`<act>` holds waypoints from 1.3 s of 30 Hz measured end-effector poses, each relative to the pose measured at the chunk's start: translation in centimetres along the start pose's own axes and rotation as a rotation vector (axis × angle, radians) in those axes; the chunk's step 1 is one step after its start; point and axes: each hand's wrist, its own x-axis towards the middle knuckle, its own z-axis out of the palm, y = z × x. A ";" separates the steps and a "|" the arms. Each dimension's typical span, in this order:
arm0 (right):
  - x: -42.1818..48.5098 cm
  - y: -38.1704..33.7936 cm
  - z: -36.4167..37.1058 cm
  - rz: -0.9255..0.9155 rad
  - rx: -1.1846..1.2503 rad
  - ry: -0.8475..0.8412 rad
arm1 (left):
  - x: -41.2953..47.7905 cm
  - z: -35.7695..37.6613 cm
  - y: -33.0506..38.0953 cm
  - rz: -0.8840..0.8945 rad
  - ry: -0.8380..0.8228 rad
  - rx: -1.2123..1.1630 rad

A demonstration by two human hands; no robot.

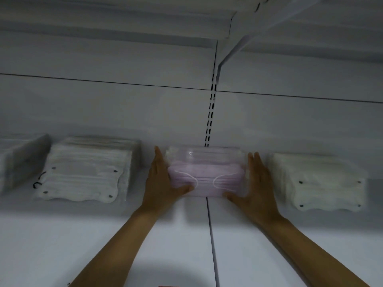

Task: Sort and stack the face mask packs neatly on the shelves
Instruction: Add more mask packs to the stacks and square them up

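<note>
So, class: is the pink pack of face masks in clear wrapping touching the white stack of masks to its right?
Apart. The head view shows bare white shelf between the pink pack and the white stack, with the right hand in that gap.

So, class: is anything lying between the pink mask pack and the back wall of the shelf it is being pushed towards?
Nothing visible does. The pink mask pack sits at the back wall, with the left hand and right hand flat against its sides. The white stacks and lie apart on either side.
</note>
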 end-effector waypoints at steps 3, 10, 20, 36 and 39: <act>-0.2 0.3 0.0 0.281 0.319 -0.097 | 0.4 0.6 -0.7 -0.116 -0.027 -0.159; 0.4 0.1 0.8 0.415 0.499 -0.298 | 0.7 1.2 0.7 -0.168 -0.062 -0.397; 1.1 0.1 1.1 0.533 0.597 -0.216 | 1.2 -0.1 1.3 -0.245 -0.001 -0.431; 2.9 -0.6 -6.1 0.316 0.554 -0.004 | -0.2 -1.0 9.3 0.245 0.124 -0.118; 2.2 1.7 -8.9 0.312 0.497 0.049 | -0.7 2.1 12.9 0.207 0.012 -0.211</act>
